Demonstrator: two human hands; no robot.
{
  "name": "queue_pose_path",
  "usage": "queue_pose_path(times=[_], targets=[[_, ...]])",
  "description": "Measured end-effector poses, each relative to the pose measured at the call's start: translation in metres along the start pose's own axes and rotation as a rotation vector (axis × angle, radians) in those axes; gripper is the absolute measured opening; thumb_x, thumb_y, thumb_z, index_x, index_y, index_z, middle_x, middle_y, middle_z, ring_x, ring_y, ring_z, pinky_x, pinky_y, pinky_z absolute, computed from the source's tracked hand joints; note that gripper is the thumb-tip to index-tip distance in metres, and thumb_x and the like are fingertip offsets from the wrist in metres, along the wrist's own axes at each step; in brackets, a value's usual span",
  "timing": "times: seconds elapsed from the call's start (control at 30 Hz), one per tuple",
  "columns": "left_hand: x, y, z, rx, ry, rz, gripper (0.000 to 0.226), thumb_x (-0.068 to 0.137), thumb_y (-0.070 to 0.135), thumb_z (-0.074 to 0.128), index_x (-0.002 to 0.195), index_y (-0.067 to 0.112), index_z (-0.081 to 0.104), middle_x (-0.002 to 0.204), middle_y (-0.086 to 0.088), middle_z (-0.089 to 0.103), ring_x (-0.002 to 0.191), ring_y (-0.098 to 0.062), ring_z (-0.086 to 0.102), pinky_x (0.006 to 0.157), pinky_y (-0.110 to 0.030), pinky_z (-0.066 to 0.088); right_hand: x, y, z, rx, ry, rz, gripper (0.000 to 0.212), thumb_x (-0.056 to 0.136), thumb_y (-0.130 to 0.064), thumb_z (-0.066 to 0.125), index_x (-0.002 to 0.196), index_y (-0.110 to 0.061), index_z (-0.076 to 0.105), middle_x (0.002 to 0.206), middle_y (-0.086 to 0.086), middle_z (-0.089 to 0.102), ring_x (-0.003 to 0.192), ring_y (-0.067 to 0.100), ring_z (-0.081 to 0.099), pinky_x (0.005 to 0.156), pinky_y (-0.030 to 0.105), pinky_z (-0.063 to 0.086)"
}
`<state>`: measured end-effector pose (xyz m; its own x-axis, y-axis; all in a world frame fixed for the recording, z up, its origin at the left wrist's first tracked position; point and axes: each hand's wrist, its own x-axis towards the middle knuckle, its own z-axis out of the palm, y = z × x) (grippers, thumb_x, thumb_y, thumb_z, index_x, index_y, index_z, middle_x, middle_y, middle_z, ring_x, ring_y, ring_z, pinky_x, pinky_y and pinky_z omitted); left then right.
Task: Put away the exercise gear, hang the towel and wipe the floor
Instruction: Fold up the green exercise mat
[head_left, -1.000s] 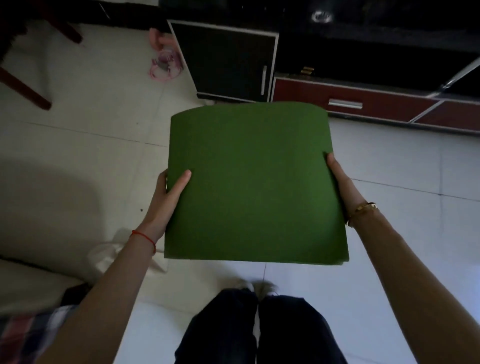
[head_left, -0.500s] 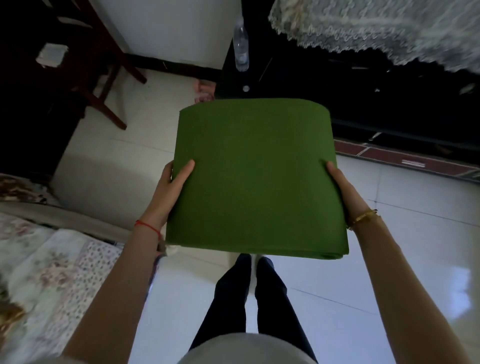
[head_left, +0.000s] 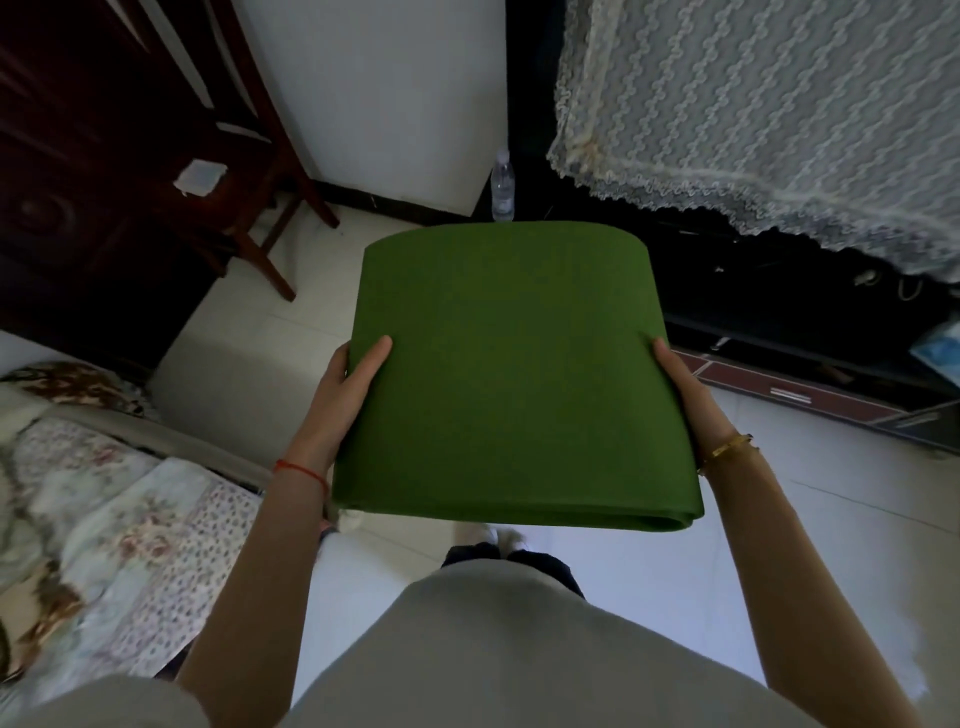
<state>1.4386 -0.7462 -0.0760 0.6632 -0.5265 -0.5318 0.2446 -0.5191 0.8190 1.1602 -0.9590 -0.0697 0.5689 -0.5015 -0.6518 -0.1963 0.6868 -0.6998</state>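
Folded green mat held level in front of the torso, above the floor, one grip on each side edge. Left hand clamped on the left edge: thumb lying on top, pointing inward, remaining fingers tucked beneath and hidden. Right hand clamped on the right edge, thumb along the top near the rim, other fingers out of sight under the mat. Red string round the left wrist, gold bracelet round the right. Mat's rounded fold away from both grips, at the far end; layered open edges nearest the body, below the wrists.

Beyond the far fold, between the two grips: clear bottle standing upright on the floor against a white wall. Left of the left grip: dark wooden chair with a white square item on its seat, and nearer, a floral quilt. Right of and above the right grip: lace cloth draped over dark furniture, with a low red-fronted drawer beneath.
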Motion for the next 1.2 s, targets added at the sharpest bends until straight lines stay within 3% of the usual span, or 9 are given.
queue_pose_path(times=[0.47, 0.6, 0.7, 0.83, 0.93, 1.03, 1.1, 1.2], targets=[[-0.001, 0.002, -0.033, -0.009, 0.060, -0.024, 0.085, 0.075, 0.076, 0.058, 0.143, 0.029, 0.038, 0.121, -0.001, 0.063, 0.100, -0.023, 0.068, 0.082, -0.038, 0.056, 0.016, -0.010, 0.026, -0.064, -0.056, 0.033, 0.046, 0.088, -0.056, 0.045, 0.106, -0.019, 0.066, 0.095, 0.008, 0.074, 0.079, 0.022, 0.072, 0.065, 0.034, 0.059], [0.020, 0.007, -0.052, -0.035, 0.086, -0.037, 0.085, 0.075, 0.074, 0.058, 0.143, 0.027, 0.038, 0.120, -0.001, 0.064, 0.098, -0.024, 0.069, 0.082, -0.039, 0.057, 0.043, -0.021, 0.051, -0.088, -0.086, 0.057, 0.054, 0.082, -0.060, 0.048, 0.113, -0.019, 0.065, 0.105, 0.011, 0.072, 0.089, 0.026, 0.070, 0.075, 0.038, 0.058], [0.046, 0.013, -0.070, -0.047, 0.100, -0.058, 0.082, 0.079, 0.072, 0.057, 0.143, 0.026, 0.037, 0.118, 0.000, 0.064, 0.097, -0.023, 0.069, 0.079, -0.037, 0.057, 0.073, -0.031, 0.075, -0.106, -0.105, 0.065, 0.054, 0.081, -0.061, 0.049, 0.113, -0.020, 0.065, 0.109, 0.011, 0.071, 0.094, 0.027, 0.069, 0.079, 0.039, 0.056], [0.093, 0.032, -0.100, -0.086, 0.134, -0.065, 0.071, 0.083, 0.066, 0.058, 0.138, 0.026, 0.039, 0.110, 0.003, 0.063, 0.093, -0.020, 0.068, 0.070, -0.031, 0.055, 0.122, -0.052, 0.117, -0.101, -0.103, 0.073, 0.050, 0.085, -0.057, 0.047, 0.112, -0.018, 0.064, 0.103, 0.011, 0.072, 0.086, 0.024, 0.071, 0.068, 0.034, 0.059], [0.137, 0.051, -0.132, -0.102, 0.143, -0.063, 0.083, 0.078, 0.071, 0.060, 0.144, 0.027, 0.036, 0.122, -0.002, 0.062, 0.096, -0.021, 0.068, 0.078, -0.035, 0.057, 0.163, -0.074, 0.158, -0.109, -0.111, 0.080, 0.048, 0.087, -0.055, 0.046, 0.111, -0.018, 0.064, 0.102, 0.010, 0.073, 0.084, 0.023, 0.072, 0.067, 0.034, 0.060], [0.184, 0.076, -0.167, -0.115, 0.153, -0.063, 0.083, 0.077, 0.071, 0.061, 0.144, 0.027, 0.036, 0.119, 0.000, 0.063, 0.094, -0.021, 0.069, 0.078, -0.035, 0.057, 0.206, -0.096, 0.197, -0.130, -0.106, 0.051, 0.048, 0.086, -0.056, 0.046, 0.111, -0.019, 0.064, 0.103, 0.010, 0.072, 0.087, 0.024, 0.071, 0.078, 0.039, 0.058], [0.211, 0.095, -0.187, -0.119, 0.163, -0.043, 0.077, 0.083, 0.064, 0.058, 0.145, 0.027, 0.034, 0.111, 0.004, 0.062, 0.091, -0.019, 0.067, 0.071, -0.031, 0.054, 0.232, -0.110, 0.224, -0.145, -0.114, 0.044, 0.052, 0.081, -0.060, 0.050, 0.112, -0.020, 0.064, 0.106, 0.011, 0.071, 0.091, 0.026, 0.070, 0.086, 0.043, 0.055], [0.249, 0.121, -0.212, -0.082, 0.170, -0.021, 0.073, 0.088, 0.060, 0.055, 0.148, 0.026, 0.030, 0.105, 0.011, 0.058, 0.086, -0.012, 0.063, 0.065, -0.025, 0.050, 0.268, -0.130, 0.260, -0.135, -0.123, 0.022, 0.073, 0.061, -0.068, 0.066, 0.115, -0.019, 0.062, 0.105, 0.010, 0.072, 0.087, 0.024, 0.071, 0.072, 0.038, 0.060]])
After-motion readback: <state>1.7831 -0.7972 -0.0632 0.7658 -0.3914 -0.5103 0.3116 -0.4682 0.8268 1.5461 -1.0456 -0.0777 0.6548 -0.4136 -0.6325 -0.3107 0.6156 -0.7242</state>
